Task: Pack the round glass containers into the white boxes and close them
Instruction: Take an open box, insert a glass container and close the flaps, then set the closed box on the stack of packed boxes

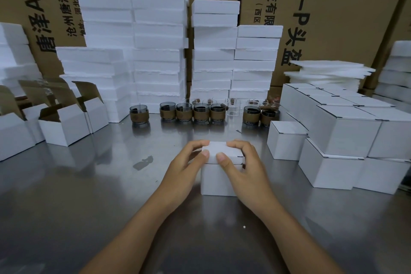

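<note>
Between the two grips, on the steel desk, stands a white box with its lid folded down. The left grip is clamped on the box's left upper edge and the right grip on its right upper edge. Both thumbs lie flat on the lid near the front edge, and the fingers curl over the far edge. The lid hides whatever is inside.

Beyond the grips, well apart from them, the glass containers stand upright in a row across the desk. They are dark-tinted, each wrapped in a brown band. Four stand side by side, one stands alone farther to the left, and two more are off to the right. A clear glass without a band stands between these groups.

To the right of the right grip, closed white boxes are stacked in a block, and the nearest one is not far from the hand. To the left of the left grip, well apart, open white boxes stand with their brown-lined flaps up.

Behind the containers rise tall stacks of white foam blocks. Thin foam sheets are piled above the closed boxes. Brown cartons with dark printed lettering fill the background.
</note>
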Demonstrator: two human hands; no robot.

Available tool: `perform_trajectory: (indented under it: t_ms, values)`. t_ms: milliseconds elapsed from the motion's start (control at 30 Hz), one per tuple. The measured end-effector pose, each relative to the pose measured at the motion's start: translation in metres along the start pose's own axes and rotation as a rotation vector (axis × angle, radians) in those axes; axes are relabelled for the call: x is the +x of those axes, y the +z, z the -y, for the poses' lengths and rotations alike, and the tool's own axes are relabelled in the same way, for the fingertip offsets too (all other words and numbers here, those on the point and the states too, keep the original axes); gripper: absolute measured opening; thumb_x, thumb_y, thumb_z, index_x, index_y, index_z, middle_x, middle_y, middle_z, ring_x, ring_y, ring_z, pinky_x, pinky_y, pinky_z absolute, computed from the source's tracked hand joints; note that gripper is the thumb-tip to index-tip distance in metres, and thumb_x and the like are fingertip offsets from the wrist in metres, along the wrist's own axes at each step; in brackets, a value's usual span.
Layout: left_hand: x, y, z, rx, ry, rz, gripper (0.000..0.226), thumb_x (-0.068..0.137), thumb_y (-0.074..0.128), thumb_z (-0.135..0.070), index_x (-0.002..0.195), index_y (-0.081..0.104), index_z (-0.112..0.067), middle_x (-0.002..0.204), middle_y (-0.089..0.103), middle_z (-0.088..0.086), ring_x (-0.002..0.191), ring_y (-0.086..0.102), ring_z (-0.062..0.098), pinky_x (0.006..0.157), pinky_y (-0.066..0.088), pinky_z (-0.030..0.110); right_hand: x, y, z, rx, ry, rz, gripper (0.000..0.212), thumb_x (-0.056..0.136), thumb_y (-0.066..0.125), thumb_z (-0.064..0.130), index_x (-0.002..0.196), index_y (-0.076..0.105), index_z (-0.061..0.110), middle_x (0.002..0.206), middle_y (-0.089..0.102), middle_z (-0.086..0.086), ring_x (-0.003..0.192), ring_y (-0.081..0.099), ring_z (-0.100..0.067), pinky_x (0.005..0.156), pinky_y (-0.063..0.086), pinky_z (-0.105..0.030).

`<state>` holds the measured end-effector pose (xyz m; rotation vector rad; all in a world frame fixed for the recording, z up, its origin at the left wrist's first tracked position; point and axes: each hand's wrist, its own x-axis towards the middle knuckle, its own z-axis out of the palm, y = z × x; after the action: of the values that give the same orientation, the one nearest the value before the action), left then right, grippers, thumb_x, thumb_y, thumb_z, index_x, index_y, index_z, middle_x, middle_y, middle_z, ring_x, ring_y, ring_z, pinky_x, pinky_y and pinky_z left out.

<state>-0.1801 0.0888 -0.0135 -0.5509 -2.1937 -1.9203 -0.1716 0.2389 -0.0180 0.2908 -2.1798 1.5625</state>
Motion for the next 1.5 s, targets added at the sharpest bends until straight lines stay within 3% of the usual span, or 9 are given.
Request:
perform_trajectory:
  t_ms: [100, 333, 467, 633, 800, 933, 1067, 1167, 1500]
  values:
    - [0.001, 0.001, 0.001, 0.008, -0.003, 0.007, 0.027, 0.097, 0.043, -0.015, 0.111, 0.053, -0.036, 0.109, 0.056, -0.023, 0.094, 0.052, -0.018, 0.071, 0.039, -0.001, 0.001, 0.000, 0.001, 0.027, 0.054, 0.011, 0.015, 0.090, 0.058, 0.029, 0.104, 0.055, 0.032, 0.125, 0.049, 0.018, 0.115, 0.045, 0.005, 0.091, 0.035, -0.012]
    - [0.005, 0.002, 0.002, -0.025, -0.033, 0.044, 0.039, 0.096, 0.042, -0.009, 0.113, 0.046, -0.043, 0.118, 0.048, -0.023, 0.094, 0.047, -0.026, 0.071, 0.037, -0.003, -0.003, 0.000, 0.005, -0.138, -0.012, -0.022, 0.022, 0.098, 0.040, 0.016, 0.103, 0.055, 0.032, 0.131, 0.039, 0.016, 0.124, 0.033, 0.004, 0.088, 0.019, 0.005]
    - [0.003, -0.001, 0.004, -0.078, -0.064, 0.024, 0.030, 0.097, 0.044, -0.019, 0.113, 0.051, -0.044, 0.118, 0.052, -0.022, 0.099, 0.051, -0.020, 0.075, 0.042, 0.004, -0.013, 0.000, 0.012, -0.435, -0.137, -0.019, 0.032, 0.086, 0.057, 0.039, 0.117, 0.055, 0.031, 0.138, 0.036, 0.012, 0.128, 0.034, -0.007, 0.099, 0.026, -0.019]
    - [0.002, -0.001, 0.004, -0.071, -0.086, -0.001, 0.027, 0.100, 0.036, -0.029, 0.115, 0.056, -0.040, 0.120, 0.059, -0.014, 0.113, 0.052, 0.001, 0.093, 0.042, 0.025, -0.020, 0.008, 0.024, -0.777, -0.087, -0.021, 0.066, 0.069, 0.047, 0.072, 0.122, 0.044, 0.033, 0.134, 0.036, 0.010, 0.127, 0.032, -0.011, 0.104, 0.027, -0.029]
    - [0.000, 0.002, -0.002, -0.095, -0.079, -0.006, 0.025, 0.095, 0.035, -0.040, 0.112, 0.053, -0.039, 0.115, 0.061, -0.010, 0.107, 0.058, 0.002, 0.093, 0.042, 0.024, -0.020, 0.001, 0.024, -0.860, -0.079, -0.098, 0.051, 0.073, 0.054, 0.054, 0.113, 0.044, 0.024, 0.122, 0.046, 0.005, 0.112, 0.043, -0.019, 0.091, 0.035, -0.031]
    - [-0.002, 0.001, -0.003, -0.102, -0.091, -0.043, 0.021, 0.098, 0.035, -0.034, 0.107, 0.054, -0.035, 0.110, 0.061, -0.001, 0.104, 0.060, 0.011, 0.094, 0.044, 0.029, -0.010, -0.024, 0.017, -1.078, -0.117, -0.153, 0.049, 0.073, 0.059, 0.050, 0.106, 0.057, 0.014, 0.113, 0.059, -0.006, 0.115, 0.047, -0.029, 0.095, 0.035, -0.042]
    - [-0.002, -0.001, -0.003, -0.117, -0.101, -0.057, 0.020, 0.099, 0.036, -0.030, 0.105, 0.055, -0.031, 0.105, 0.062, 0.001, 0.100, 0.061, 0.014, 0.090, 0.044, 0.029, 0.000, -0.053, 0.010, -1.320, -0.023, -0.088, 0.054, 0.083, 0.046, 0.057, 0.118, 0.052, 0.016, 0.128, 0.054, -0.008, 0.137, 0.027, -0.027, 0.107, 0.010, -0.050]
    - [-0.003, -0.001, -0.003, -0.125, -0.100, -0.065, 0.020, 0.099, 0.037, -0.029, 0.104, 0.056, -0.030, 0.101, 0.062, 0.001, 0.097, 0.061, 0.013, 0.088, 0.045, 0.027, 0.006, -0.069, 0.006, -1.505, -0.001, -0.055, 0.054, 0.089, 0.032, 0.057, 0.124, 0.047, 0.019, 0.133, 0.051, -0.006, 0.141, 0.018, -0.025, 0.105, -0.005, -0.052]
    - [-0.008, -0.005, -0.007, -0.129, -0.113, -0.093, 0.016, 0.098, 0.042, -0.021, 0.102, 0.058, -0.024, 0.089, 0.062, -0.002, 0.085, 0.060, 0.011, 0.082, 0.045, 0.028, 0.013, -0.084, 0.002, -1.678, 0.083, -0.065, 0.051, 0.092, 0.026, 0.052, 0.123, 0.047, 0.018, 0.130, 0.053, -0.006, 0.140, 0.019, -0.023, 0.103, -0.003, -0.056]
